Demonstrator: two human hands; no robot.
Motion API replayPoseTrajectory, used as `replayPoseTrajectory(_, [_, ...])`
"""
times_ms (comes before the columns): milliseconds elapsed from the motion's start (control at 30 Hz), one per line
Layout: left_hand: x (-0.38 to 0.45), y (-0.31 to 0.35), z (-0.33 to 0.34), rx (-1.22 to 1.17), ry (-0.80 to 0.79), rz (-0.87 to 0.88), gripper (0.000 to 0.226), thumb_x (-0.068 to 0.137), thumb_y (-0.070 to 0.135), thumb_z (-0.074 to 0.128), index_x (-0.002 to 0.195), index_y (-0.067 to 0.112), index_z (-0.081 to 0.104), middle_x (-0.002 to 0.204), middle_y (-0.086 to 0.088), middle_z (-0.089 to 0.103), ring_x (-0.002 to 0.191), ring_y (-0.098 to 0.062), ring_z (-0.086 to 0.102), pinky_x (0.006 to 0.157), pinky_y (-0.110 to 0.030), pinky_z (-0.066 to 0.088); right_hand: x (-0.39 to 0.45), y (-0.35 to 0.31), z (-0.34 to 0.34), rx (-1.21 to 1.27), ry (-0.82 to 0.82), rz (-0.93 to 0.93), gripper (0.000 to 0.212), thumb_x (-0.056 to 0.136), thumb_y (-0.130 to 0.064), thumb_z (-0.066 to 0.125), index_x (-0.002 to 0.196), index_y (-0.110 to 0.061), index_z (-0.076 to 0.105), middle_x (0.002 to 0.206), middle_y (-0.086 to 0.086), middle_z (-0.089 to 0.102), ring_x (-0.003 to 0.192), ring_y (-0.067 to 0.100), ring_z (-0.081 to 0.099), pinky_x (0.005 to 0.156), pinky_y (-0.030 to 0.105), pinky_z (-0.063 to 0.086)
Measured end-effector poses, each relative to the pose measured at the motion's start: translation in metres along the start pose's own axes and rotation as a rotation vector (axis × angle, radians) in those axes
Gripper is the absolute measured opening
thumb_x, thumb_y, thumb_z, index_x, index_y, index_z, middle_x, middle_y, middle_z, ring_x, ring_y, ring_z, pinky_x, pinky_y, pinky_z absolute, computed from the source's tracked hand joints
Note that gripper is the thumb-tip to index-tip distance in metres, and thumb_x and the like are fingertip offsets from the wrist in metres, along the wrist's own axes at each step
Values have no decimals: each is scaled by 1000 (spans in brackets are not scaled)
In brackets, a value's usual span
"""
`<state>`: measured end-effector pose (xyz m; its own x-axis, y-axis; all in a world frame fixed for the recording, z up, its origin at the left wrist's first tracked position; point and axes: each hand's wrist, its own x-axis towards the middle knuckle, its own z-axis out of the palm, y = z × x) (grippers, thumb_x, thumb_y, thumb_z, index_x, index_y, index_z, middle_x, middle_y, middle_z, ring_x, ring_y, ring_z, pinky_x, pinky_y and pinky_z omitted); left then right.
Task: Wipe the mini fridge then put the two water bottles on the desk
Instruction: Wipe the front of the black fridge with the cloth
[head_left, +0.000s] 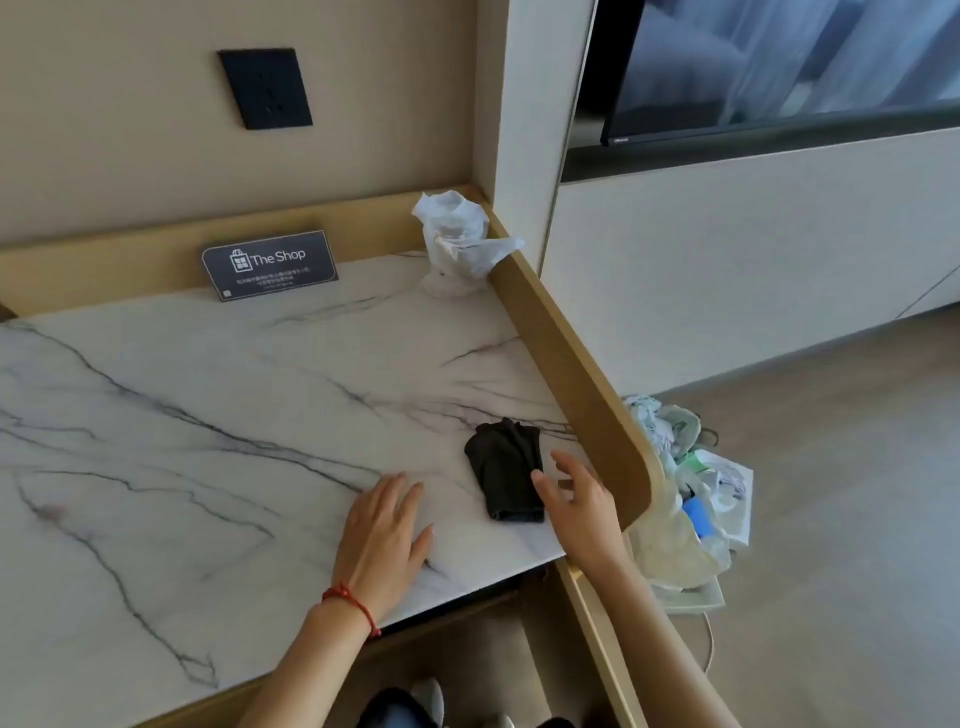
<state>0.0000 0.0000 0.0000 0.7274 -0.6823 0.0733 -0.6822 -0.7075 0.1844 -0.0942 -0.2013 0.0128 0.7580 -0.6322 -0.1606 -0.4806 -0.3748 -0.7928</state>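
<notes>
Marble-patterned desk (182, 415) with grey veins fills most of the head view, bordered at its back and right edges by a raised tan wooden rim (571, 374). A dark folded cloth (506, 470) lies on the desk near the front right corner, close to the rim but not touching it as far as can be seen. The right hand (579, 501) hangs just beside the cloth's right side with its fingers spread and loosely curled, gripping nothing; its thumb tip reaches over or against the cloth's lower right edge, though actual contact cannot be told. The left hand (387, 540) lies flat, palm down and fingers extended, on the desk near the front edge, to the left of the cloth and apart from it, holding nothing. A red string bracelet (353, 605) circles the left wrist. At the back right corner of the desk sits a crumpled white plastic bag (457, 234), part of it draped over the rim. A dark sign (269, 264) reading "The Shop" leans against the back rim, left of the bag. On the beige wall above it is a black wall socket (265, 88). Beyond the right rim, on the floor, lies a heap of pale bags and rubbish (685, 499) with a blue item among them. A television screen (779, 67) hangs on the wall at the upper right. Neither the mini fridge nor the water bottles can be made out in this view.
</notes>
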Motion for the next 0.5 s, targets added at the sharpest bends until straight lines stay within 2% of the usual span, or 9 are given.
replayPoseTrajectory(67, [2, -5, 6, -19, -73, -35, 48, 85, 35, 39, 105, 0, 66, 109, -21, 66, 99, -36, 64, 79, -48, 53, 10, -2, 5, 14, 10, 67, 53, 87, -46, 53, 133, -22, 42, 125, 5, 56, 111, 18, 54, 92, 35, 46])
replayPoseTrajectory(167, [1, -15, 14, -28, -85, -64, 71, 96, 44, 10, 108, 2, 65, 113, -20, 65, 103, -34, 63, 80, -47, 52, 19, -4, 14, -22, -16, 125, 57, 87, -45, 54, 135, -18, 39, 123, 6, 57, 109, 19, 55, 90, 34, 48])
replayPoseTrajectory(200, [2, -17, 15, -38, -93, -71, 74, 96, 44, 6, 109, 3, 65, 115, -20, 64, 104, -34, 63, 81, -48, 51, 22, -5, 17, -27, -21, 134, 58, 87, -43, 55, 136, -17, 38, 123, 7, 57, 110, 20, 55, 90, 34, 48])
replayPoseTrajectory(300, [1, -20, 19, -47, -74, -83, 72, 96, 43, 6, 112, 3, 64, 119, -19, 62, 107, -34, 61, 87, -48, 49, 28, -8, 24, -28, -4, 142, 60, 85, -41, 59, 135, -15, 39, 125, 5, 56, 112, 21, 53, 91, 34, 47])
replayPoseTrajectory(367, [1, -20, 19, -44, -81, -93, 70, 96, 43, 7, 115, 4, 63, 122, -18, 61, 110, -33, 60, 97, -44, 39, 30, -10, 31, -69, 18, 165, 61, 82, -41, 64, 132, -13, 42, 122, 7, 55, 110, 23, 53, 90, 37, 48])
replayPoseTrajectory(433, [0, -21, 18, -55, -91, -97, 69, 96, 43, 8, 116, 5, 62, 124, -18, 60, 112, -33, 58, 99, -39, 28, 31, -12, 39, -140, 19, 197, 61, 79, -41, 66, 126, -8, 46, 117, 10, 54, 107, 26, 51, 88, 40, 48])
replayPoseTrajectory(500, [0, -22, 16, -64, -122, -106, 69, 96, 43, 8, 117, 6, 62, 125, -18, 59, 113, -32, 58, 100, -38, 25, 34, -15, 44, -148, 3, 238, 58, 78, -40, 67, 120, -5, 48, 113, 11, 55, 104, 28, 52, 86, 42, 49])
